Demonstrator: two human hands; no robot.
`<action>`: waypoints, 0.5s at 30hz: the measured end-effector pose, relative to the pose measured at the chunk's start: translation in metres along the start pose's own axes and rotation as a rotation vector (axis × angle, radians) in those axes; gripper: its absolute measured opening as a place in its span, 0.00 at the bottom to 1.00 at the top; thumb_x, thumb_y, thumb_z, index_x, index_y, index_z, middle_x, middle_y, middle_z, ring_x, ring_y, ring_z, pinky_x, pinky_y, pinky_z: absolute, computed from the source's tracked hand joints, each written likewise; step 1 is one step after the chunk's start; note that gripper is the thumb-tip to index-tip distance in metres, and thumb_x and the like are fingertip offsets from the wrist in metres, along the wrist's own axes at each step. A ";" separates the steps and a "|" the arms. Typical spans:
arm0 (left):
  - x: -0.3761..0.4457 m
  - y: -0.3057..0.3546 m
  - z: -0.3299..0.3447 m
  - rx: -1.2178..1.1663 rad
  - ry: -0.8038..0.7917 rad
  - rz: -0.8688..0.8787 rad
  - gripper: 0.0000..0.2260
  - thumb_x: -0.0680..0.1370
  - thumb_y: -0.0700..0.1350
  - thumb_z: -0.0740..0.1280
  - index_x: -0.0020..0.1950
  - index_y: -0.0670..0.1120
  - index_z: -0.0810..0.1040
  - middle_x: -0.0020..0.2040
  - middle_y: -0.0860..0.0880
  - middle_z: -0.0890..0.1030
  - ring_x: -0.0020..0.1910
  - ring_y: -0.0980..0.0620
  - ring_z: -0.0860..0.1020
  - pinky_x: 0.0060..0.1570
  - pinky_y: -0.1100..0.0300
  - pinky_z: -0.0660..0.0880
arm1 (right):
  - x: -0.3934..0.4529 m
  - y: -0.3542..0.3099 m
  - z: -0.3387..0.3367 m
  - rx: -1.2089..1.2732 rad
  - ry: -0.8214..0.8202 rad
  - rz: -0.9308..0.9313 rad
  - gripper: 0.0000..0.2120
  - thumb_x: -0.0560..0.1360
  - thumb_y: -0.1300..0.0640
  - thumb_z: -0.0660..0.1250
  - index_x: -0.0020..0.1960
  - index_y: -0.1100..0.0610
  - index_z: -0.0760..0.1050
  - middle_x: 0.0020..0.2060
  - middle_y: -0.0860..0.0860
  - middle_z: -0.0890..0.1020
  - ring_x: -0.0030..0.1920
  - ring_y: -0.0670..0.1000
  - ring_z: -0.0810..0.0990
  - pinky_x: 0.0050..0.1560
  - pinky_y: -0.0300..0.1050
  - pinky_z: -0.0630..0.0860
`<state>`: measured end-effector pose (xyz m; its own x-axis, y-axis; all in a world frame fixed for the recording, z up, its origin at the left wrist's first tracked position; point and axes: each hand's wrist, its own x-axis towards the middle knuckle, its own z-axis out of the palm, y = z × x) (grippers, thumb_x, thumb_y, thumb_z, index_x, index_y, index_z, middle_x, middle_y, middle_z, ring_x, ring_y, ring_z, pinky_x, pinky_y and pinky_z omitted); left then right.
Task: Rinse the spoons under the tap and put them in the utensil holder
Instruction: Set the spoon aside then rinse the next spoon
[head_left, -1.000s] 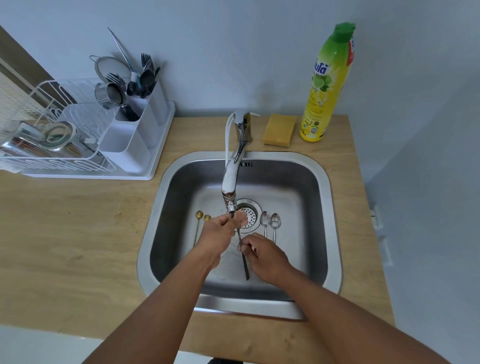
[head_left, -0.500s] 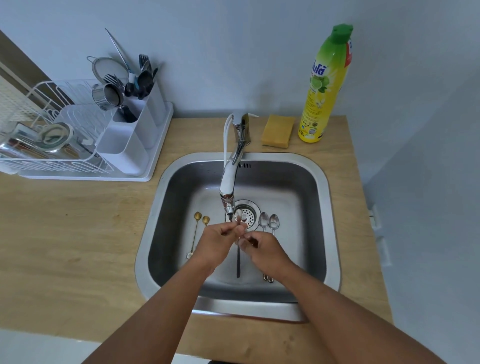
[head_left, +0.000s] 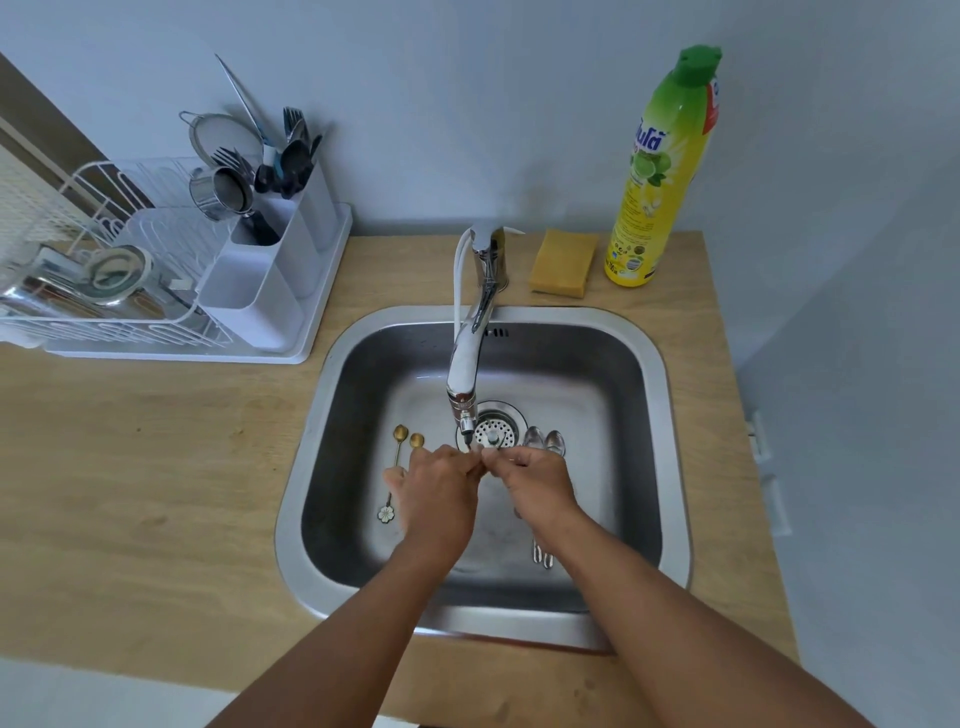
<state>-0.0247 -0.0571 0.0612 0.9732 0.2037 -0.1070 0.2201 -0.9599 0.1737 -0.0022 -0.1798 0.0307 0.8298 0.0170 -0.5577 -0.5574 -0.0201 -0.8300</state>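
Observation:
My left hand (head_left: 439, 493) and my right hand (head_left: 540, 486) meet fingertip to fingertip just below the spout of the chrome tap (head_left: 464, 374), over the drain. Both pinch one spoon between them, and my fingers hide nearly all of it. On the sink floor two gold spoons (head_left: 400, 432) lie to the left of my left hand. Two silver spoons (head_left: 543, 439) lie to the right of the drain, partly under my right hand. The white utensil holder (head_left: 270, 291) stands in the dish rack at the back left, with dark cutlery in its far compartments.
The steel sink (head_left: 311, 467) is set in a wooden counter (head_left: 130, 467). A white dish rack (head_left: 104, 322) holds metal pots and a strainer at the left. A yellow sponge (head_left: 563, 256) and a tall dish soap bottle (head_left: 660, 171) stand behind the sink against the wall.
My hands have drawn closer together under the spout. The dark spoon handle that hung below them no longer shows. The spoons lying in the sink have not moved.

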 end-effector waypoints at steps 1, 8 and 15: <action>-0.001 0.000 0.001 -0.078 -0.018 -0.043 0.11 0.82 0.58 0.64 0.59 0.63 0.85 0.51 0.55 0.86 0.55 0.50 0.77 0.54 0.47 0.67 | 0.002 -0.001 0.001 -0.025 0.005 -0.009 0.07 0.76 0.48 0.75 0.41 0.48 0.86 0.36 0.40 0.87 0.35 0.35 0.81 0.35 0.31 0.71; 0.004 -0.012 0.005 -0.841 -0.361 -0.335 0.06 0.80 0.53 0.72 0.47 0.56 0.87 0.45 0.55 0.88 0.51 0.51 0.85 0.55 0.52 0.79 | 0.013 -0.008 -0.005 -0.122 -0.028 -0.050 0.08 0.79 0.48 0.71 0.46 0.50 0.85 0.40 0.42 0.85 0.43 0.37 0.82 0.38 0.26 0.70; 0.012 -0.012 -0.001 -0.909 -0.388 -0.293 0.10 0.83 0.54 0.66 0.52 0.52 0.85 0.46 0.56 0.86 0.50 0.59 0.81 0.46 0.63 0.75 | 0.017 -0.010 -0.002 -0.108 -0.119 -0.027 0.09 0.79 0.48 0.71 0.44 0.51 0.86 0.41 0.43 0.88 0.40 0.37 0.84 0.40 0.34 0.73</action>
<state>-0.0157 -0.0424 0.0592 0.8199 0.1755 -0.5449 0.5699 -0.3411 0.7476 0.0181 -0.1811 0.0294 0.8322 0.1373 -0.5373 -0.5235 -0.1250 -0.8428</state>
